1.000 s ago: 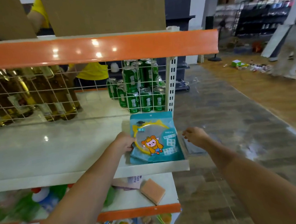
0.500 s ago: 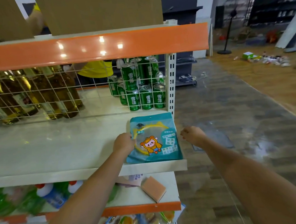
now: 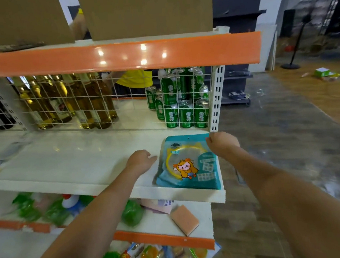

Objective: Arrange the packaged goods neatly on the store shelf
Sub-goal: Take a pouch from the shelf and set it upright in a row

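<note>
A teal packet with a cartoon figure and a yellow ring lies flat at the right end of the white middle shelf, close to the front lip. My left hand rests on the shelf just left of the packet, fingers loosely curled, fingertips at its left edge. My right hand is over the packet's top right corner with its fingers curled onto that corner, next to the perforated upright post.
Behind a wire grid stand yellow glass bottles and stacked green cans. Cardboard boxes sit on the orange-edged top shelf. The lower shelf holds an orange sponge and green bags. A person in yellow stands behind the rack.
My right hand has moved from beside the shelf onto the packet's top right corner. My left hand has slid off the packet's left part to its edge. The view shifted left.
</note>
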